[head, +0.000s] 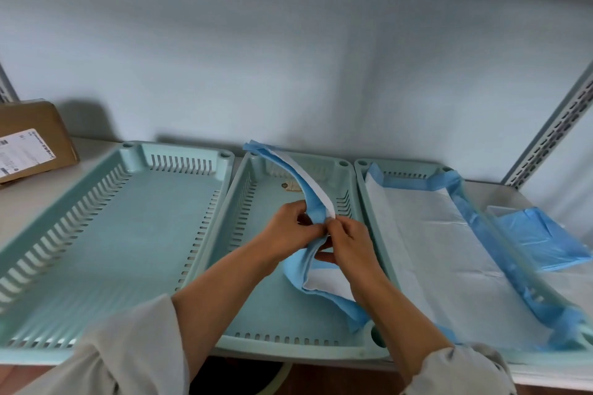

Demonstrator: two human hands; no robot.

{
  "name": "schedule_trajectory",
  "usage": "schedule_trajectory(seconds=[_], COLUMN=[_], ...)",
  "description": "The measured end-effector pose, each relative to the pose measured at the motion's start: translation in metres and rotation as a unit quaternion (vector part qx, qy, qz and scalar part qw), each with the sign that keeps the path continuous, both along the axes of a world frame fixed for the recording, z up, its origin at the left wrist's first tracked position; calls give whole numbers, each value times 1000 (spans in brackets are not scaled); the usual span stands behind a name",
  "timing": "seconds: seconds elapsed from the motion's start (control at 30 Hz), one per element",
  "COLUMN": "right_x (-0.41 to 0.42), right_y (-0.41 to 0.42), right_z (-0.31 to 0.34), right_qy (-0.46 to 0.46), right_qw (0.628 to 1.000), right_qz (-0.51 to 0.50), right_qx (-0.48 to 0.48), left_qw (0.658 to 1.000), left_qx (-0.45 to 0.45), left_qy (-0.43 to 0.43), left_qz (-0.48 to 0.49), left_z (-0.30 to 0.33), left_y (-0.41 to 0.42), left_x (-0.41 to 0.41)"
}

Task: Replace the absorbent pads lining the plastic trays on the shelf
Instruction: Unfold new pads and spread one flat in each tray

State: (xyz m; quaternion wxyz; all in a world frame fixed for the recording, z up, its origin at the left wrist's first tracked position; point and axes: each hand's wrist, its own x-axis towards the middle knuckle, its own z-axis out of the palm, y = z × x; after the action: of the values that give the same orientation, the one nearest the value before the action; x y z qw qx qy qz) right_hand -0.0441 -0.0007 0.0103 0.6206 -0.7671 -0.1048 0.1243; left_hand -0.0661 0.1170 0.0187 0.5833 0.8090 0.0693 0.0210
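Observation:
Three pale green slotted plastic trays stand side by side on the shelf. The left tray (96, 234) is bare. Over the middle tray (256, 308) both hands hold a folded blue and white absorbent pad (313, 189) that arches from the tray's back rim to its front right corner. My left hand (288, 228) pinches the pad's fold and my right hand (348, 245) grips it right beside. A small tan object lies on the middle tray's floor near the back. The right tray (362, 176) is lined with a spread pad (433, 250), white side up, blue edges draped over the rim.
A brown cardboard box (29, 141) with a white label sits at the shelf's far left. Folded blue pads (539, 237) lie on the shelf to the right of the trays. A perforated metal upright (552, 135) rises at the right, and another shelf runs overhead.

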Motion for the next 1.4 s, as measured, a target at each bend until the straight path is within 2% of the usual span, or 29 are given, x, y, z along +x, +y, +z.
schedule_trajectory(seconds=[0.13, 0.3, 0.37, 0.47, 0.6, 0.67, 0.77, 0.93, 1.0, 1.07, 1.13, 1.2, 1.27, 1.33, 1.4], right_x=[6, 10, 12, 10, 7, 6, 6, 23, 38, 51, 62, 71, 77, 75, 73], right_y=[1, -3, -4, -3, -1, 0, 0, -16, -25, -34, -44, -55, -67, -71, -67], right_z=[-6, -1, 0, 0, -1, -2, -1, 10, 12, 17, 22, 23, 17, 11, 5], right_qy=[27, 121, 133, 118, 133, 121, 88, 5, 14, 68, 131, 149, 118, 90, 83], right_qw=[997, 979, 973, 982, 986, 990, 995, 995, 992, 987, 978, 970, 970, 963, 960], right_qz=[-75, -71, -74, -57, 4, 13, -14, -78, -108, -137, -163, -193, -195, -174, -145], right_qx=[2, 148, 172, 134, 100, 74, 37, -60, -57, -45, -7, 0, -87, -188, -225], left_qw=[997, 1000, 1000, 1000, 990, 988, 989, 977, 969, 970, 976, 976, 977, 979, 965], left_qx=[73, 11, -9, 8, 125, 129, 136, 181, 194, 160, 74, 31, 56, 97, 193], left_qy=[3, -2, 0, 0, 27, 38, 38, -62, -67, -58, -54, -52, -31, 35, 105], left_qz=[-37, -28, -29, -8, -64, -78, -31, 91, 136, 173, 196, 208, 206, 178, 142], left_z=[-15, -9, -5, -3, -5, -8, -11, 4, 8, 3, 3, 3, -3, -14, -26], left_y=[-14, -10, -5, -1, 4, 6, 12, 32, 42, 54, 63, 67, 72, 75, 73], left_x=[-5, -3, -4, -3, -2, -3, 0, 3, 3, 7, 7, 6, 7, 9, 9])
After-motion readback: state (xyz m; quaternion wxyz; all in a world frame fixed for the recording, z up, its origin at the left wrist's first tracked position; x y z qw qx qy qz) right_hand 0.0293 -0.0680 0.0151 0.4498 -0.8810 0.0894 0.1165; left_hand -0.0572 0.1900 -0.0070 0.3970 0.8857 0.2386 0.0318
